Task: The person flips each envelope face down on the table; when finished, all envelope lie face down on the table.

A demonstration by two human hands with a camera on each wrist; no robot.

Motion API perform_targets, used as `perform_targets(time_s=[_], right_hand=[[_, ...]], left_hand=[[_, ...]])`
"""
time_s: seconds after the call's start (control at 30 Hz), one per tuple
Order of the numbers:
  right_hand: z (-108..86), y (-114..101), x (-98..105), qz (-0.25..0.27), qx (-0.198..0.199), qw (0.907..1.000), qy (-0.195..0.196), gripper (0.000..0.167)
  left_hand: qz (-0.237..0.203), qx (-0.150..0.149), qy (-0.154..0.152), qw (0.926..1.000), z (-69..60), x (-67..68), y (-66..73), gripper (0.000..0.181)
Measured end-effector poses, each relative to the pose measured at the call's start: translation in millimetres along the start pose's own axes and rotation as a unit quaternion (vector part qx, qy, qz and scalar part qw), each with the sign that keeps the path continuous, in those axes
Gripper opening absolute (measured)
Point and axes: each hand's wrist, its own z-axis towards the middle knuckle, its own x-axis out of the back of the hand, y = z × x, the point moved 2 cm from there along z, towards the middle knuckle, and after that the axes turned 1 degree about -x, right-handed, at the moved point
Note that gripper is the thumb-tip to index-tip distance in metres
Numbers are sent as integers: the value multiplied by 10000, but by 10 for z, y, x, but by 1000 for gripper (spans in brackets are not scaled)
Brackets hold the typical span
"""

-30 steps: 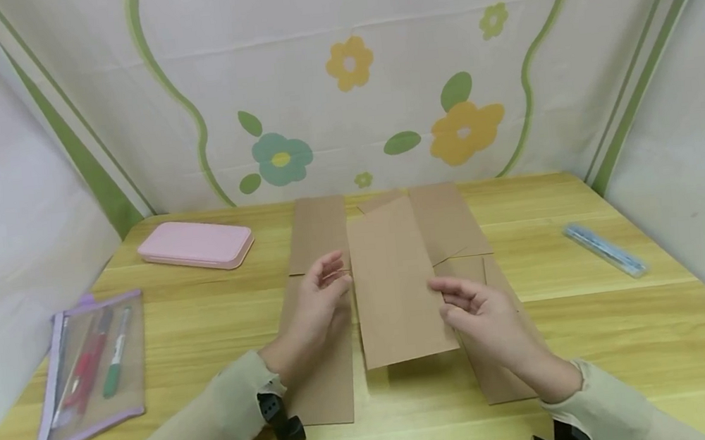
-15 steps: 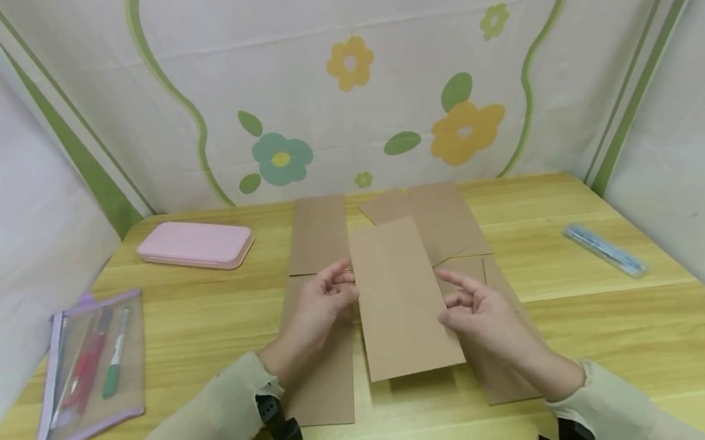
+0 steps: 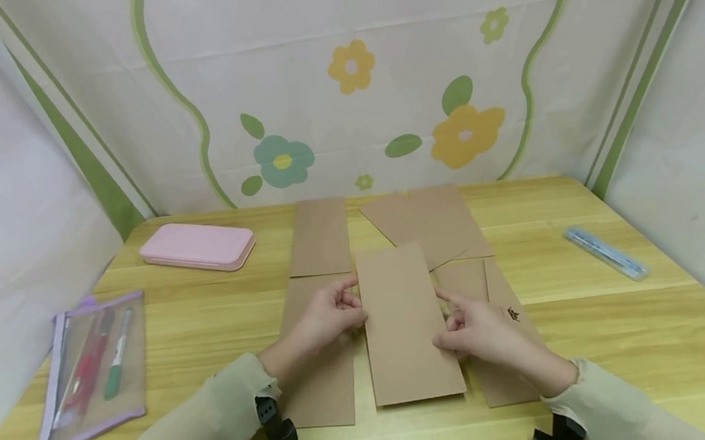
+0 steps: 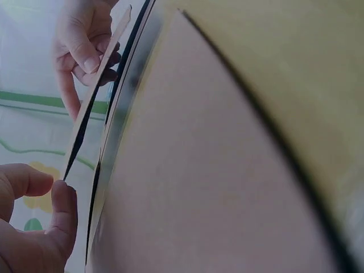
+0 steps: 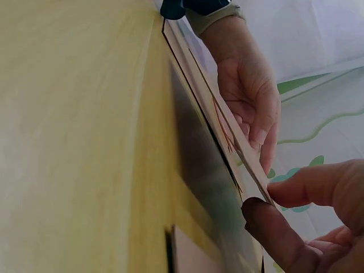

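Note:
A plain brown kraft card (image 3: pixel 410 321) is held slightly above the table, between both hands. My left hand (image 3: pixel 319 319) pinches its left edge between thumb and finger, as the left wrist view also shows. At the right edge my right hand (image 3: pixel 491 334) pinches it, thumb on top and index finger extended along the side. Left of it lie two brown cards in a column, a far one (image 3: pixel 319 237) and a near one (image 3: pixel 319 400). On the right, overlapping brown cards (image 3: pixel 448 221) lie at the back, and nearer ones (image 3: pixel 511 382), partly under my right hand, bear a small dark print.
A pink pencil case (image 3: pixel 197 245) sits at the back left. In front of it is a clear zip pouch (image 3: pixel 96 372) with lilac trim and pens inside. A slim light-blue case (image 3: pixel 606 252) lies at the right. Fabric walls surround the wooden table (image 3: pixel 626 349).
The held brown card has come down and toward me, uncovering more of the cards behind it. My left hand has closed in on its left edge; the right thumb has moved onto its top.

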Motion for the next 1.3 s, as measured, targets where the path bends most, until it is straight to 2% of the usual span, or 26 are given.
perform_targets(time_s=[0.13, 0.27, 0.47, 0.77, 1.17, 1.3], right_hand=[[13, 10, -30, -208, 12, 9997, -89, 82], [19, 5, -47, -478, -16, 9988, -144, 82], [21, 18, -57, -630, 27, 9977, -261, 79], [18, 19, -44, -484, -62, 9979, -414, 75], [44, 56, -64, -810, 183, 9947, -614, 77], [43, 58, -63, -905, 128, 9944, -535, 76]], left_hand=[[431, 202, -219, 9986, 0, -22, -17, 66], [650, 392, -387, 9964, -9, -38, -20, 68], [983, 545, -460, 9926, -7, -47, 8, 64], [1490, 328, -413, 9874, 26, -39, 22, 51], [1420, 232, -543, 9881, 88, -110, 53, 49], [1458, 86, -653, 9871, 192, -137, 134, 48]])
